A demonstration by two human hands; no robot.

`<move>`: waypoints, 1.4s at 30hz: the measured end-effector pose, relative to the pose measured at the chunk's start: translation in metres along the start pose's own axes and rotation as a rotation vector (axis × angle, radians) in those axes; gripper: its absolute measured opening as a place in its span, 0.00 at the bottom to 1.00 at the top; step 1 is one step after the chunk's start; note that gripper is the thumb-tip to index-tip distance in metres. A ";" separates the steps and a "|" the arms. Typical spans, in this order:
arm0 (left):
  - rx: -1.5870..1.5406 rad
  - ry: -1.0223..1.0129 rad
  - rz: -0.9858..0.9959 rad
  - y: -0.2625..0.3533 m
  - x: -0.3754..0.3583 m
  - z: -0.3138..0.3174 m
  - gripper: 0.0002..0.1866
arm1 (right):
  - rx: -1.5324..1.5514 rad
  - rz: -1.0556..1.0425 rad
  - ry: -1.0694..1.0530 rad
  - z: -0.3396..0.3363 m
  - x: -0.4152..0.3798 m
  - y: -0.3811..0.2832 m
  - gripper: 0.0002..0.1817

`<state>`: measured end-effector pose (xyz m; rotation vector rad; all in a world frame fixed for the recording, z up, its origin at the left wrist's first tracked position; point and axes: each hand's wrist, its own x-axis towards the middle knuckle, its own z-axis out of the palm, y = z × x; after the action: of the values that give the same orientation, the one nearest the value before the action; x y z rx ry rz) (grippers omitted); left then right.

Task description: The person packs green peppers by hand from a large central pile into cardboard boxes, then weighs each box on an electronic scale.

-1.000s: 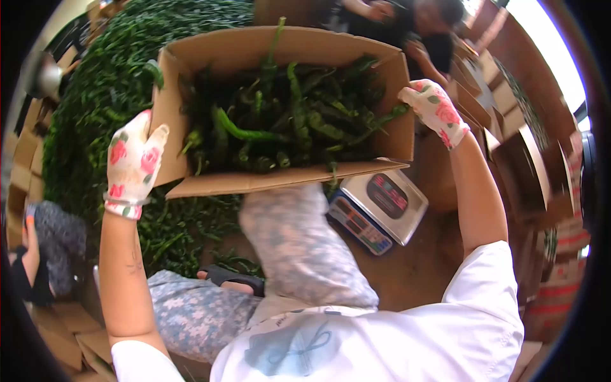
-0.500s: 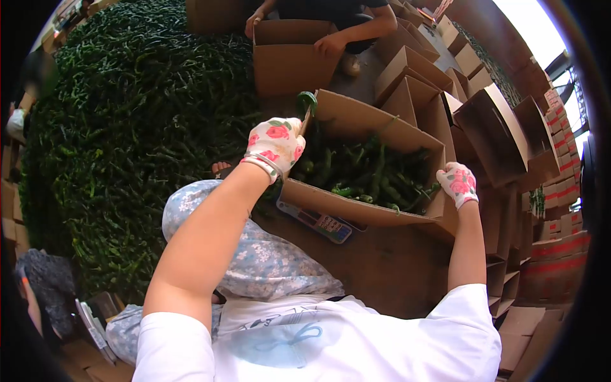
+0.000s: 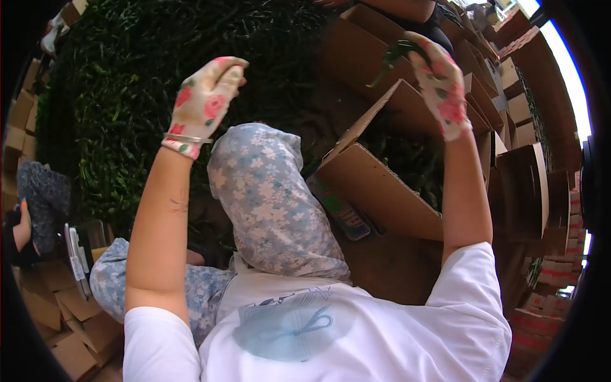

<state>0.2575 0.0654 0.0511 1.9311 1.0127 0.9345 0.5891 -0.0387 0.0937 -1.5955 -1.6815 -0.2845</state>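
Observation:
My left hand (image 3: 207,99), in a floral glove, is over the pile of green peppers (image 3: 127,121). Its fingers are drawn together and what they hold, if anything, is hidden. Dark green peppers (image 3: 396,58) are gripped in my right hand (image 3: 439,86), also gloved, above the open cardboard box (image 3: 382,184). More green peppers (image 3: 407,156) lie inside that box, partly hidden by its walls and my right arm.
Another person's arm (image 3: 407,7) and a cardboard box (image 3: 359,44) are beyond my box. A scale (image 3: 347,216) sits on the floor by my knee. Open boxes (image 3: 522,184) line the right side.
Both hands have let go of the box's edges. My left hand has moved left over the pile; my right hand now holds peppers above the box. The view has turned.

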 end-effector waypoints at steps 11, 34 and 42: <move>-0.221 0.246 -1.977 -0.323 -0.345 0.023 0.42 | 0.681 0.376 -0.169 0.095 -0.074 -0.149 0.27; -0.557 1.186 -1.545 -0.364 -0.169 0.109 0.36 | 0.498 1.250 -0.517 0.456 -0.146 0.106 0.53; -1.418 0.986 -1.102 -0.376 -0.056 0.076 0.25 | 1.134 1.526 -0.802 0.497 -0.109 0.042 0.49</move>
<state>0.1770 0.1484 -0.3194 -0.3681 1.1163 1.2776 0.4290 0.2069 -0.3249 -1.5436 -0.3233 1.8501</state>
